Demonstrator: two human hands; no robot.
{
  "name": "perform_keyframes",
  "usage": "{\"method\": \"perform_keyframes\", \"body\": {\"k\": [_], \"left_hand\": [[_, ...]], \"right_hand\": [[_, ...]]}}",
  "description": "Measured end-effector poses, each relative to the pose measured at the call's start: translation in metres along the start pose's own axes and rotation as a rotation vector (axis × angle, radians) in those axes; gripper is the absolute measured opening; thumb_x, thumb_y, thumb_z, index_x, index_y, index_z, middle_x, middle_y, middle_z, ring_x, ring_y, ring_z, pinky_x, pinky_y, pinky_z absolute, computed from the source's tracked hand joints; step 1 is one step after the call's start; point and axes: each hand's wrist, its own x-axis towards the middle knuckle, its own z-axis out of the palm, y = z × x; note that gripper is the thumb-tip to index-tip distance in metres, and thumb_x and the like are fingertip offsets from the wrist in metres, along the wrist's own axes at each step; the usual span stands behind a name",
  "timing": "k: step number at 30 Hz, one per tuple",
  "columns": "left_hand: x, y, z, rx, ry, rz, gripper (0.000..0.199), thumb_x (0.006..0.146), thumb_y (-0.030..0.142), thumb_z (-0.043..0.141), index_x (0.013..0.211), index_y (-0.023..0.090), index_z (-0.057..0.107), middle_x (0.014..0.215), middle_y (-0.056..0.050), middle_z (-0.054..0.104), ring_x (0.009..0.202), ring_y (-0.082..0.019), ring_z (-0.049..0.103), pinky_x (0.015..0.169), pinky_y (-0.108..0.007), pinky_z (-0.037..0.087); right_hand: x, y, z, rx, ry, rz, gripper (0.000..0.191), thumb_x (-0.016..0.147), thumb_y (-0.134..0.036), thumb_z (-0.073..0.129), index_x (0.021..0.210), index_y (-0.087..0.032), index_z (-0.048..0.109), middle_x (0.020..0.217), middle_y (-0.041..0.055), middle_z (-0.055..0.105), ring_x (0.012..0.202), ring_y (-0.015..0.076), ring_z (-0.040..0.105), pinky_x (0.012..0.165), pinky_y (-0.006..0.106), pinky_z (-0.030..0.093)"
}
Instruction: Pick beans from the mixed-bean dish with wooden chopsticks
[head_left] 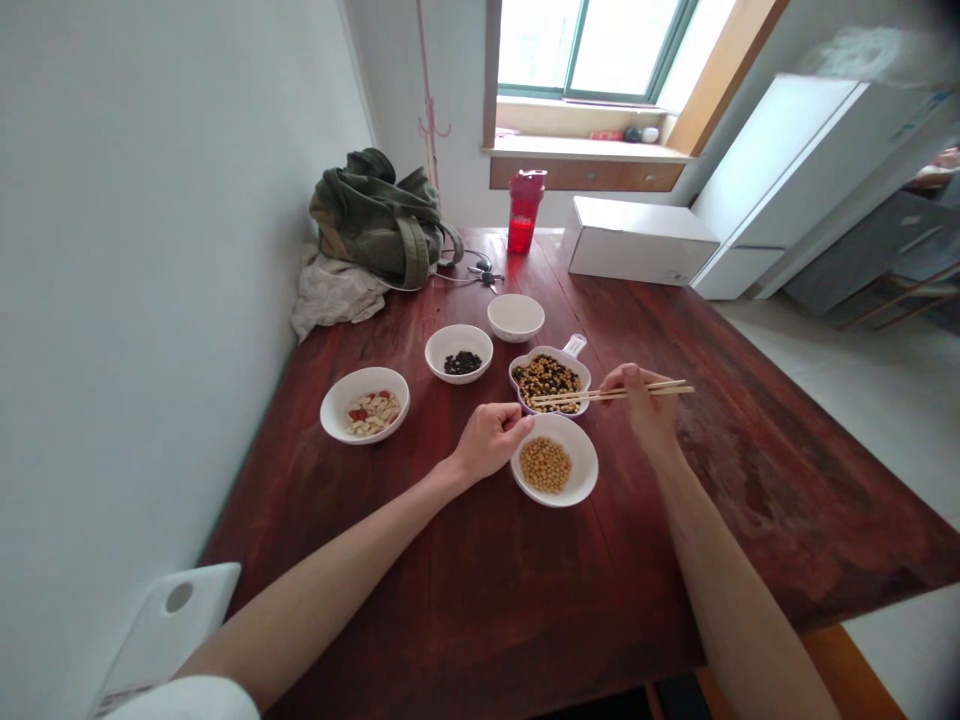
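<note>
My right hand [637,400] is closed around a pair of wooden chopsticks [615,394], whose tips reach over the mixed yellow and black beans [551,378] in a white and purple flower-shaped dish [574,346] with a short handle. Just in front of that dish sits a white bowl [583,485] with yellow soybeans [545,465]. At its upper left rim rests my left hand [491,440], fingers curled and thumb on the rim. Farther left, one white bowl [450,342] holds black beans [463,363], and another [334,400] holds pale flat pieces with red bits [372,412].
Behind the dish stands a white bowl [516,316] with nothing visible inside. Farther back are a green bag [375,220] on a cloth [330,290], keys [486,272], a red shaker bottle [525,212] and a white box [641,240]. A wall borders the dark wooden table [465,590] at left.
</note>
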Motion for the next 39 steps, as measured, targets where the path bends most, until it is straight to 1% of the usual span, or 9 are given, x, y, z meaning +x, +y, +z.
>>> {"method": "perform_keyframes", "body": {"k": [3,9,19,22,25,30,33,36,39], "left_hand": [[0.0,0.0,0.0,-0.003,0.005,-0.002,0.047,0.092,0.044,0.055,0.061,0.019,0.029,0.06,0.005,0.03,0.06,-0.009,0.028,0.056,-0.026,0.019],[-0.001,-0.001,0.0,-0.011,-0.001,0.004,0.047,0.093,0.043,0.055,0.062,0.019,0.03,0.06,0.004,0.03,0.06,-0.009,0.028,0.056,-0.026,0.019],[0.0,-0.002,0.001,-0.01,0.01,0.011,0.047,0.093,0.043,0.056,0.062,0.018,0.031,0.061,0.004,0.03,0.06,-0.009,0.028,0.057,-0.026,0.019],[0.0,-0.001,0.001,-0.015,0.011,0.007,0.047,0.093,0.043,0.056,0.061,0.019,0.031,0.06,0.004,0.03,0.06,-0.009,0.028,0.056,-0.026,0.019],[-0.001,-0.001,0.001,-0.013,0.011,0.011,0.047,0.093,0.042,0.056,0.061,0.018,0.031,0.06,0.005,0.03,0.06,-0.009,0.028,0.057,-0.026,0.019],[0.0,0.001,0.0,-0.008,0.009,0.009,0.047,0.092,0.041,0.056,0.06,0.018,0.03,0.059,0.005,0.03,0.059,-0.009,0.029,0.056,-0.026,0.019],[0.0,0.002,0.0,-0.012,0.009,0.006,0.047,0.092,0.041,0.056,0.06,0.019,0.03,0.059,0.005,0.03,0.059,-0.009,0.029,0.056,-0.026,0.02],[0.0,0.001,0.0,-0.012,0.005,0.01,0.047,0.092,0.042,0.056,0.061,0.019,0.031,0.06,0.005,0.03,0.059,-0.009,0.028,0.056,-0.026,0.02],[0.0,0.0,0.0,-0.01,0.007,0.01,0.047,0.093,0.043,0.056,0.061,0.019,0.031,0.06,0.005,0.031,0.059,-0.009,0.029,0.056,-0.026,0.019]], "right_hand": [[-0.002,-0.004,0.004,-0.059,-0.108,-0.052,0.053,0.096,-0.061,0.056,0.063,-0.022,0.069,0.06,0.0032,0.067,0.056,0.0175,0.06,0.056,0.031,0.048],[-0.003,-0.014,-0.001,-0.263,-0.048,-0.226,0.05,0.101,-0.051,0.052,0.061,-0.023,0.062,0.065,0.0028,0.059,0.061,0.0167,0.054,0.06,0.033,0.041],[-0.005,0.001,0.023,-0.269,-0.323,-0.18,0.026,0.09,-0.044,0.073,0.074,-0.025,0.077,0.093,0.0045,0.068,0.083,0.0187,0.064,0.073,0.033,0.049],[-0.003,0.001,0.019,-0.28,-0.28,-0.173,0.035,0.094,-0.044,0.067,0.068,-0.023,0.074,0.083,0.0043,0.067,0.076,0.0175,0.063,0.069,0.033,0.048],[-0.002,-0.002,0.011,-0.251,-0.142,-0.144,0.045,0.098,-0.046,0.061,0.061,-0.021,0.067,0.068,0.0021,0.062,0.064,0.0152,0.057,0.062,0.031,0.044],[-0.001,-0.004,0.008,-0.086,0.089,0.042,0.041,0.093,-0.053,0.065,0.069,-0.02,0.064,0.052,-0.0035,0.054,0.044,0.0111,0.045,0.043,0.027,0.032],[0.0,-0.003,0.011,0.015,0.175,0.057,0.035,0.089,-0.052,0.072,0.075,-0.021,0.063,0.053,-0.0044,0.056,0.042,0.0113,0.047,0.041,0.025,0.034],[-0.001,-0.002,0.018,0.102,0.183,0.051,0.03,0.084,-0.047,0.079,0.083,-0.023,0.061,0.059,-0.005,0.061,0.045,0.0124,0.053,0.042,0.025,0.038],[-0.005,0.0,0.023,0.103,0.064,0.034,0.03,0.086,-0.047,0.077,0.081,-0.023,0.06,0.062,-0.0037,0.063,0.048,0.013,0.056,0.043,0.025,0.04]]}}
